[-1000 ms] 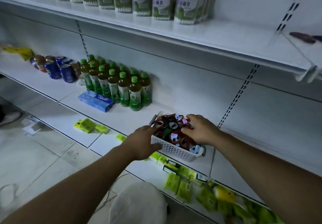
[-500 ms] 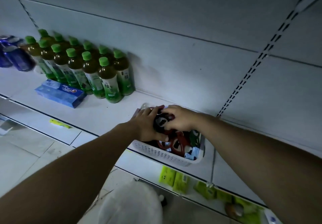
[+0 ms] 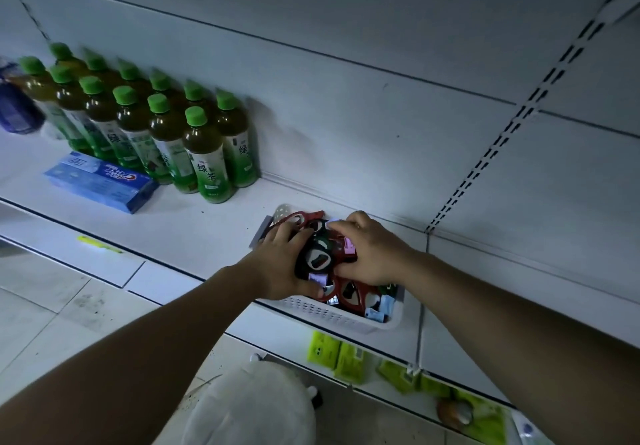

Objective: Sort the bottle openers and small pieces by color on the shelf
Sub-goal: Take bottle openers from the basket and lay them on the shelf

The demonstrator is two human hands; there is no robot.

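1. The white basket (image 3: 332, 313) sat on the shelf (image 3: 207, 223) at lower centre-right of the frame. It was heaped with red and dark bottle openers (image 3: 317, 254) and lilac and blue small pieces (image 3: 318, 277), all mixed together.
2. The left hand (image 3: 277, 268) curled round the left side of a clump of openers, thumb low and fingers over the top. The right hand (image 3: 372, 254) clasped the same clump from the right, so both hands were gripping it.
3. The openers looked interlocked, so lifting the clump could have dragged extra pieces over the rim and onto the floor in the lower part of the frame.
4. The basket stood close to the shelf's front edge, so a pull toward the person might have tipped it or slid it off.
5. The dim light made dark green and black hard to tell apart, which risked colour mistakes.
6. The green tea bottles (image 3: 204, 154) and the toothpaste box (image 3: 104, 181), at upper left, stood well apart, so they were unlikely to be knocked.
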